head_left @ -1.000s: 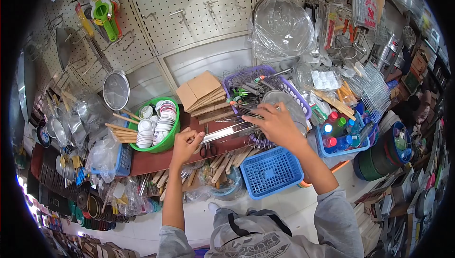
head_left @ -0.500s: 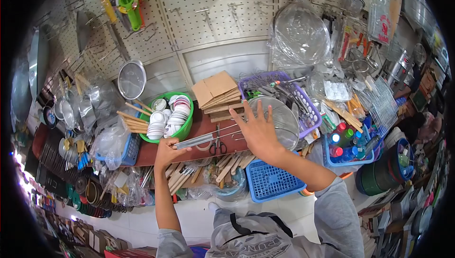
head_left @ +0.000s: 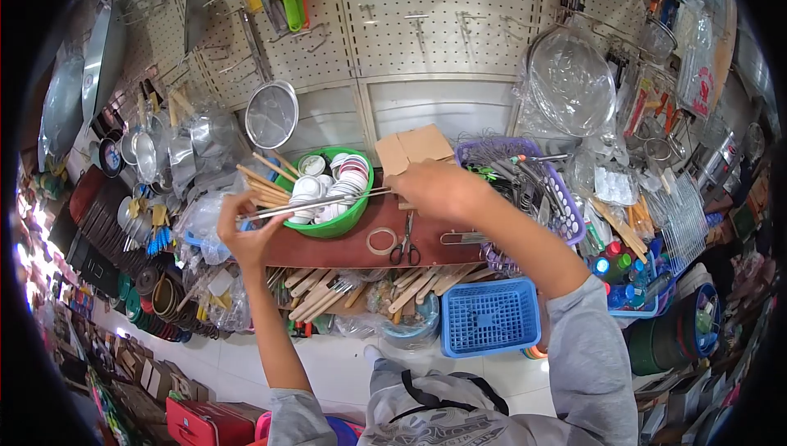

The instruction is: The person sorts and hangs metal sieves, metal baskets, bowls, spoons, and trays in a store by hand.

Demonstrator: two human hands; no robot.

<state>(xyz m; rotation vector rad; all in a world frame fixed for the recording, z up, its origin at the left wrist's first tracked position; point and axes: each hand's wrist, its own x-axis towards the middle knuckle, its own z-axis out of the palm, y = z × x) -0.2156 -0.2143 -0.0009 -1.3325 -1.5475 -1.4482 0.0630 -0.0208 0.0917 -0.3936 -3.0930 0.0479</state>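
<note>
My left hand (head_left: 242, 229) is closed on the metal handle of a wire mesh strainer (head_left: 336, 200), held over the front of a green basket (head_left: 358, 220). At the strainer's other end, my right hand (head_left: 434, 193) is closed with curled fingers around its wire part. The round mesh is hidden now behind my right hand and forearm. White spoons and ladles (head_left: 328, 186) fill the green basket below. Black-handled scissors (head_left: 403, 251) and a tape ring (head_left: 381, 241) lie on the red-brown shelf (head_left: 328, 256) beneath my hands.
Cardboard pieces (head_left: 414, 147) are stacked behind my right hand. To the right stands a purple basket (head_left: 566, 204) of metal utensils. A blue basket (head_left: 490, 315) is at the front, near wooden-handled tools (head_left: 316, 294). Strainers hang on the pegboard (head_left: 402, 52).
The strainer has turned so its mesh no longer shows. My right hand went from spread fingers over the mesh to closed. My left hand moved slightly left, and the view shifted.
</note>
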